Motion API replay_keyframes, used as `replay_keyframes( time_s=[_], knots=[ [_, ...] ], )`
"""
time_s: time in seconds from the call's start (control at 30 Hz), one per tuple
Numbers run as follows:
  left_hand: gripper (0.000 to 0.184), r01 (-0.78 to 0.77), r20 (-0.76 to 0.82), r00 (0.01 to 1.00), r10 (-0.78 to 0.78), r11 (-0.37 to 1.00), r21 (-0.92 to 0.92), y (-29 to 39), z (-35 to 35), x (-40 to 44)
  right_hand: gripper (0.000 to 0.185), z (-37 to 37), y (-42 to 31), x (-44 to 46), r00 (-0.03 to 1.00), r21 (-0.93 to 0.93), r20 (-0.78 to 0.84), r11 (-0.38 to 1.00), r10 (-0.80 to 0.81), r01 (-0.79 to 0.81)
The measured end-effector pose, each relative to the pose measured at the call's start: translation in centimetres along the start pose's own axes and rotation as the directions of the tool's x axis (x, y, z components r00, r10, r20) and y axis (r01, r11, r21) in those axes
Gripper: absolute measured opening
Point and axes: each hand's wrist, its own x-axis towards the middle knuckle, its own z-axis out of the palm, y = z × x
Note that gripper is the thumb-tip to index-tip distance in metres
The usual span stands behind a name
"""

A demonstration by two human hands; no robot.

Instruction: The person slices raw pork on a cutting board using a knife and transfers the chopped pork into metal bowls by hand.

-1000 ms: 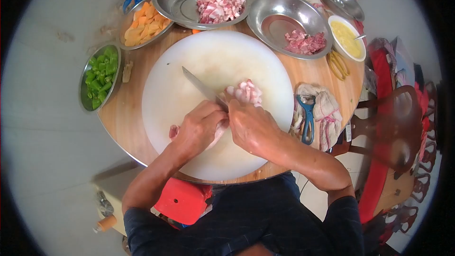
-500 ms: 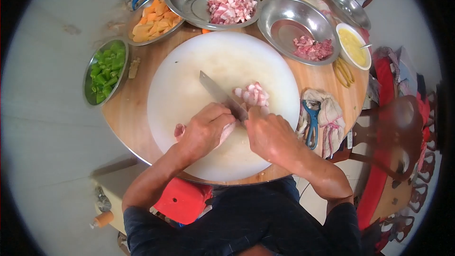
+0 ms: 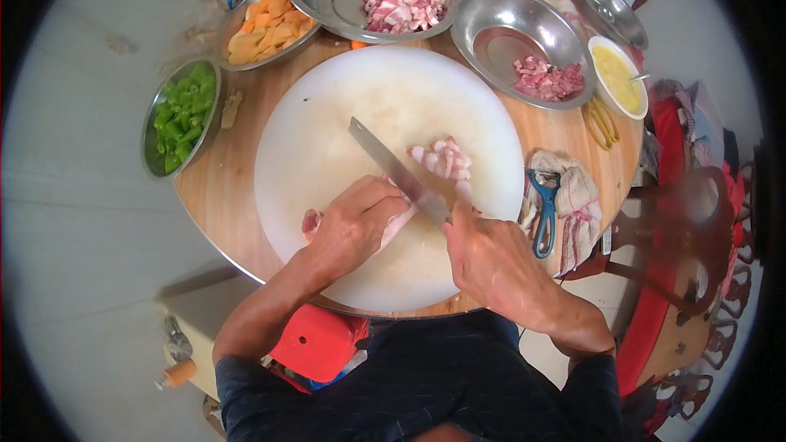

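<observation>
With the round white cutting board [image 3: 327, 139] as a dial and 12 o'clock farthest from the person, the left hand [image 3: 359, 217] sits just toward 8 o'clock of centre, fingers clamped on a pale pink strip of raw meat [image 3: 398, 227]. The right hand [image 3: 495, 262], at 4 o'clock, is closed round the handle end of a broad-bladed steel knife [image 3: 386, 156]; its tip points to 11 o'clock, and whether the edge touches the strip I cannot tell. A small pile of pink-and-white cut meat pieces [image 3: 444, 158] lies near the blade toward 2 o'clock. Beyond the board, a round steel bowl [image 3: 327, 0] of diced meat [image 3: 405, 0] stands at 12 o'clock, and a blue-handled peeler [image 3: 548, 199] lies on a cream cloth [image 3: 578, 195] at 3 o'clock
</observation>
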Motion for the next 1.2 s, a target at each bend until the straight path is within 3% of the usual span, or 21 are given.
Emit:
replay_keyframes(
  time_s=[0.3,0.37,0.47,0.5,0.57,0.67,0.73,0.87,0.93,1.07,1.2],
  knots=[
    [0.026,0.019,0.02,1.0,-0.019,1.0,-0.012,0.2,-0.2,0.1,0.022,-0.3,0.4,-1.5,1.0,-0.001,0.027,1.0,-0.015,0.015],
    [0.025,0.018,0.0,1.0,-0.018,0.999,-0.029,0.2,0.1,0.1,0.04,-1.6,0.1,-2.8,0.979,0.021,0.197,0.998,0.051,-0.056],
    [0.023,0.029,-0.017,0.999,-0.03,0.998,-0.057,-0.1,0.4,-0.2,0.048,-2.6,-0.5,-2.7,0.953,0.002,0.279,0.992,0.12,-0.125],
    [0.022,0.032,-0.016,0.999,-0.033,0.998,-0.061,-0.1,0.5,-0.1,0.048,-2.0,-0.3,-2.3,0.952,-0.001,0.28,0.991,0.126,-0.131],
    [0.022,0.028,-0.028,0.999,-0.029,0.998,-0.061,-0.3,0.7,-0.2,0.034,0.4,0.4,0.2,0.995,0.017,0.081,0.998,-0.055,0.053],
    [0.022,0.032,-0.012,0.999,-0.032,0.998,-0.046,0.0,0.2,0.0,0.026,2.7,-0.2,4.7,0.989,-0.039,0.145,0.999,0.034,-0.029],
    [0.023,0.039,0.014,0.999,-0.038,0.999,-0.033,0.2,0.1,0.2,0.021,3.2,-0.3,6.0,1.0,0.038,-0.014,0.999,-0.028,0.029],
    [0.024,0.017,-0.01,1.0,-0.017,0.999,-0.027,0.0,0.2,0.2,0.02,1.6,-0.6,4.8,0.999,0.071,0.035,0.997,-0.019,0.016],
    [0.024,0.025,-0.024,0.999,-0.026,0.999,-0.041,0.1,0.2,-0.1,0.018,0.8,-0.7,2.0,0.995,-0.045,0.094,0.998,0.039,-0.035],
    [0.021,0.067,-0.048,0.996,-0.069,0.996,-0.054,0.3,0.2,-0.4,0.018,0.0,1.4,-1.5,0.99,-0.068,0.138,0.997,-0.011,0.021],
    [0.02,0.074,-0.005,0.997,-0.075,0.997,-0.037,0.5,-0.2,-0.3,0.024,-0.3,2.0,-0.7,0.984,-0.141,0.149,0.987,0.097,-0.076]
  ],
)
